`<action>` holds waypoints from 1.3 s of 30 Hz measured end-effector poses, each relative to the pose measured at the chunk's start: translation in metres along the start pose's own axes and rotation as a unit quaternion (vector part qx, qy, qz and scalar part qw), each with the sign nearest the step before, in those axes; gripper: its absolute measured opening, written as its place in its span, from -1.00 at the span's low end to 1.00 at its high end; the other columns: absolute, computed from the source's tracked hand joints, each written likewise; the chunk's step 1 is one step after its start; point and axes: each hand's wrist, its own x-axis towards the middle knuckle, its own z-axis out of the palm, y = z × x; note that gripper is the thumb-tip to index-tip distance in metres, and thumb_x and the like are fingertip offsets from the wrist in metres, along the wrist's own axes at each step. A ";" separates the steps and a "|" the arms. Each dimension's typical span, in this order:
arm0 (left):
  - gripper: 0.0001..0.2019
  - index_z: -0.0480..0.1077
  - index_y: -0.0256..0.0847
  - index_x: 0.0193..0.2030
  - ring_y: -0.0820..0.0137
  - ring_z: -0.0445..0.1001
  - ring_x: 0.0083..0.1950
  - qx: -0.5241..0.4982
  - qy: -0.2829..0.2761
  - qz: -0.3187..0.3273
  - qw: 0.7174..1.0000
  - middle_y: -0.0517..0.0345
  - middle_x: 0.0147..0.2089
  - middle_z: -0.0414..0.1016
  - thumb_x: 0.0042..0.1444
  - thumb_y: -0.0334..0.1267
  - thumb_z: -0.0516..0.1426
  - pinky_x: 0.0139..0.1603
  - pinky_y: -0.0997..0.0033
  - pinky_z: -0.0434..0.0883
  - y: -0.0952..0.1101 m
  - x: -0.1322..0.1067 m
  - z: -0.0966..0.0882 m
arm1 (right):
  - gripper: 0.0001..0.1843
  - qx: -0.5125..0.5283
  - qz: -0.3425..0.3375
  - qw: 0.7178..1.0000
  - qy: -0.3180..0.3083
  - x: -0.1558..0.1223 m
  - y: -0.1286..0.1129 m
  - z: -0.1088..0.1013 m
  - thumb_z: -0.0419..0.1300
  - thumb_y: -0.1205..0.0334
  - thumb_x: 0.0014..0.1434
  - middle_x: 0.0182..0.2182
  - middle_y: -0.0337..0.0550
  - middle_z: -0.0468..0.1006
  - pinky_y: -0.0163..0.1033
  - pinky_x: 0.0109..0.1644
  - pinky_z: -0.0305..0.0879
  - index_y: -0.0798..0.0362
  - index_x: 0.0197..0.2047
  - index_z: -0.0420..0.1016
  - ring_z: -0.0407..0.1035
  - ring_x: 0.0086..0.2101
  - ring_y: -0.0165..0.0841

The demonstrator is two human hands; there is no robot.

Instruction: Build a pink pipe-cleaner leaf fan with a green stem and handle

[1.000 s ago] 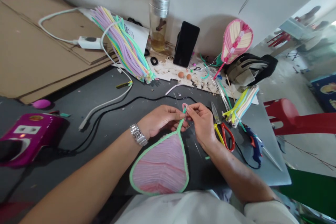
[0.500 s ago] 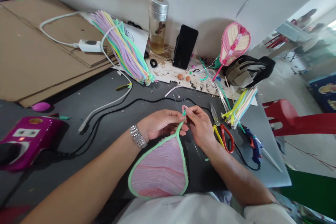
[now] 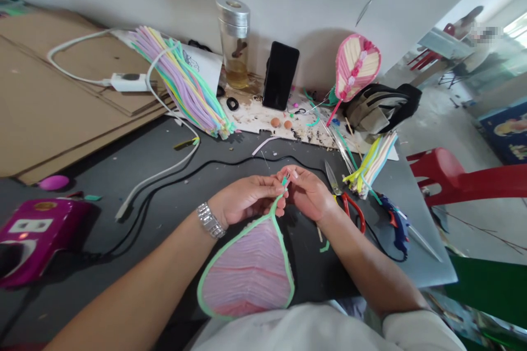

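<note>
A leaf-shaped hand fan (image 3: 247, 269), made of pale pink and lilac pipe cleaners with a mint-green rim, lies against my shirt with its stem pointing away from me. My left hand (image 3: 247, 197), with a metal watch at the wrist, pinches the green stem below its tip. At that tip, my right hand (image 3: 308, 192) has thumb and finger closed on a pink pipe cleaner (image 3: 287, 175), partly hidden by the fingertips. Red-and-yellow scissors (image 3: 356, 211) lie beside my right wrist, partly covered by it.
Pipe-cleaner bundles (image 3: 181, 82) (image 3: 373, 164) lie left and right. A blue glue gun (image 3: 395, 225) is near the right edge. Behind stand a glass bottle (image 3: 234, 44), a phone (image 3: 280, 75) and a finished pink fan (image 3: 357, 66). A magenta power socket (image 3: 45, 236) and black cable occupy the left.
The pink loop that stood out above the fingers now sits pinched between them at the stem's tip. My right hand has turned and shifted slightly left; the view has moved a little.
</note>
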 end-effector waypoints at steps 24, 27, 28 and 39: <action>-0.69 0.46 -0.31 -0.42 0.47 0.47 -0.44 0.002 -0.030 0.009 1.000 0.06 -0.45 0.56 0.01 -0.10 0.39 -0.39 0.52 0.29 -0.001 0.001 -0.002 | -0.67 0.003 -0.018 1.000 0.005 0.005 0.003 -0.002 0.49 0.02 -0.04 -0.37 -0.23 0.55 -0.28 -0.26 0.35 0.07 -0.35 0.58 0.37 -0.41 -0.43; -0.67 0.47 -0.32 -0.44 0.49 0.46 -0.46 0.002 -0.031 0.008 0.999 0.05 -0.46 0.56 0.00 -0.08 0.39 -0.42 0.53 0.27 -0.001 0.001 -0.001 | -0.67 0.020 -0.015 1.000 -0.003 0.005 0.005 -0.002 0.52 0.02 -0.08 -0.35 -0.25 0.54 -0.25 -0.18 0.38 0.05 -0.38 0.57 0.40 -0.35 -0.41; -0.67 0.47 -0.32 -0.44 0.49 0.45 -0.46 0.001 -0.028 0.007 1.000 0.05 -0.46 0.56 0.00 -0.08 0.40 -0.42 0.54 0.27 0.000 0.000 -0.001 | -0.67 0.024 -0.014 1.000 -0.003 0.005 0.006 -0.001 0.52 0.02 -0.09 -0.36 -0.25 0.54 -0.24 -0.17 0.39 0.04 -0.39 0.56 0.41 -0.34 -0.40; -0.68 0.50 -0.33 -0.35 0.46 0.50 -0.45 -0.012 -0.001 -0.004 1.000 0.06 -0.44 0.57 -0.02 -0.11 0.41 -0.43 0.51 0.29 -0.001 0.000 0.001 | -0.65 0.022 -0.021 0.999 0.039 0.006 0.011 0.000 0.55 0.01 -0.17 -0.40 -0.25 0.56 -0.22 -0.17 0.42 0.01 -0.44 0.56 0.44 -0.32 -0.37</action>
